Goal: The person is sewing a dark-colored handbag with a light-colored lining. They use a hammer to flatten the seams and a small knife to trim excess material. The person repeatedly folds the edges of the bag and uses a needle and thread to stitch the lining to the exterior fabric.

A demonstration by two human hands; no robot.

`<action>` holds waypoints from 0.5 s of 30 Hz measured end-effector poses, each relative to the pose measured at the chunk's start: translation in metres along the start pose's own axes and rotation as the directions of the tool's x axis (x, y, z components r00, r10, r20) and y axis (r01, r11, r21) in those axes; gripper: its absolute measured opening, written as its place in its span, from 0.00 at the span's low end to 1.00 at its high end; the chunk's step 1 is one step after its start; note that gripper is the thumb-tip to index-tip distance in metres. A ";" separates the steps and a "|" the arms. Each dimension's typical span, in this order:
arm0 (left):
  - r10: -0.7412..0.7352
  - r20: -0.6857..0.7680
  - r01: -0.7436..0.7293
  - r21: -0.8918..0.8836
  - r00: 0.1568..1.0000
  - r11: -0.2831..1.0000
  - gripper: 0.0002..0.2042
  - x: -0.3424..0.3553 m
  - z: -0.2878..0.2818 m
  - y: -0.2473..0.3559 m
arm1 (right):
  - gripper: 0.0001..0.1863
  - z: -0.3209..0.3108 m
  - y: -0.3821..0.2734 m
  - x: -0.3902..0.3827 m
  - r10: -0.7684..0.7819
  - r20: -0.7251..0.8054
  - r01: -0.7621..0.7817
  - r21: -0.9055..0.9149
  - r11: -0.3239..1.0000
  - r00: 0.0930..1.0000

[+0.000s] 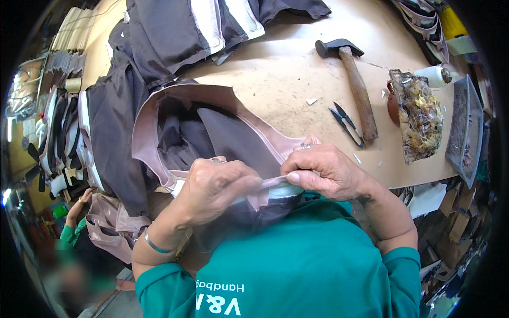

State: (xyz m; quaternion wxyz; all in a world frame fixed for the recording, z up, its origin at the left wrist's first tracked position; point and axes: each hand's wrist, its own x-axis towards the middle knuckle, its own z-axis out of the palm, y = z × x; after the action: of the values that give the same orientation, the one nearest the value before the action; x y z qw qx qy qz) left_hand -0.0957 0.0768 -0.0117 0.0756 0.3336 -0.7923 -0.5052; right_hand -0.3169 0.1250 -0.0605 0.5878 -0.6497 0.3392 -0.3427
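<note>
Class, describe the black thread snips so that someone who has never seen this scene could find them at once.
On the tan table, look beyond the right hand for the hammer with a wooden handle. Just left of the handle's lower half lie the snips. They are small, slim and black, with two narrow arms joined at the near end, unlike the thick, single-handled hammer.

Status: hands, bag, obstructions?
Right hand pinching pink bag at edge; left hand blurred, close by. Dark lining showing. Hammer, snips clear of hands.
</note>
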 end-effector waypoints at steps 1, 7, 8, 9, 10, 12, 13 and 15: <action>-0.007 0.001 0.007 -0.079 1.000 0.997 0.05 0.000 0.001 0.000 | 0.09 0.001 0.000 0.001 0.001 -0.002 -0.001 0.001 1.000 1.000; 0.072 0.034 -0.067 -0.134 0.997 0.989 0.06 0.003 0.001 -0.001 | 0.07 0.003 -0.001 0.001 -0.055 -0.048 0.048 -0.142 0.989 0.997; 0.059 0.029 -0.055 -0.121 0.998 0.991 0.06 0.003 0.001 -0.001 | 0.06 0.006 0.000 0.001 -0.060 -0.071 0.048 -0.160 0.986 0.996; 0.047 0.024 -0.044 -0.108 0.999 0.993 0.06 0.002 0.002 -0.001 | 0.05 0.008 0.000 0.001 -0.066 -0.093 0.049 -0.177 0.983 0.993; 0.022 0.009 -0.021 -0.129 1.000 0.991 0.05 0.002 0.003 0.000 | 0.05 0.011 -0.001 0.002 -0.121 -0.146 0.089 -0.211 0.973 0.982; -0.029 -0.017 0.025 -0.171 0.999 0.985 0.04 0.002 0.006 0.000 | 0.07 0.019 -0.004 0.005 -0.234 -0.245 0.162 -0.284 0.945 0.941; -0.042 -0.009 0.040 -0.178 0.999 0.983 0.05 0.002 0.006 0.001 | 0.11 0.023 -0.004 0.005 -0.281 -0.271 0.179 -0.347 0.921 0.921; -0.070 0.009 0.070 -0.194 0.998 0.979 0.05 0.003 0.004 0.004 | 0.11 0.023 -0.003 0.001 -0.321 -0.250 0.177 -0.466 0.867 0.914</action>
State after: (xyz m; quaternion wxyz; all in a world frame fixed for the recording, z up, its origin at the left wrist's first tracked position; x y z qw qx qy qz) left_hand -0.1015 0.0790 -0.0112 0.0891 0.3519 -0.7271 -0.5827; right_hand -0.2966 0.1362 -0.0591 0.3159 -0.7384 0.4095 -0.4328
